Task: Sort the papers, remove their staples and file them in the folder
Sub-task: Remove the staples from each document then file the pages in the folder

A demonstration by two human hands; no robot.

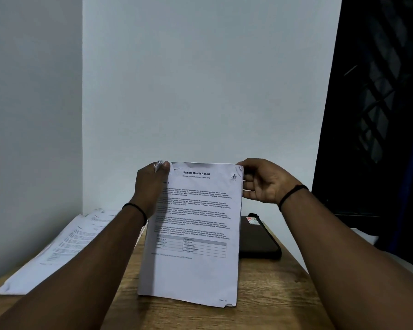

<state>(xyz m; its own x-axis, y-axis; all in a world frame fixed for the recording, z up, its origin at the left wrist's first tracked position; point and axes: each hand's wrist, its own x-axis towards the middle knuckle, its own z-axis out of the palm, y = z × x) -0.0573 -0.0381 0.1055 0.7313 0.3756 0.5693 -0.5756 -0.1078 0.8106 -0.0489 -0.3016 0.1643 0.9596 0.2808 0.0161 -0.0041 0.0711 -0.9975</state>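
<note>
The left hand [150, 186] is pinching the top left corner of the stapled report [191, 234], thumb curled over a folded corner; the right hand [264, 182] is gripping its top right edge, fingers behind the sheets. The report is standing upright above the wooden table [272, 294], long axis vertical, printed face toward the person; the dark folder [258, 236] is lying just right of it, loose papers [65, 244] well left.

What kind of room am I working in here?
Probably a small home study or office corner. A wooden desk stands against plain walls, spread papers lie at its left, and a dark folder lies at its right. Both hands hold up a stapled report, and a barred window is at right.
</note>
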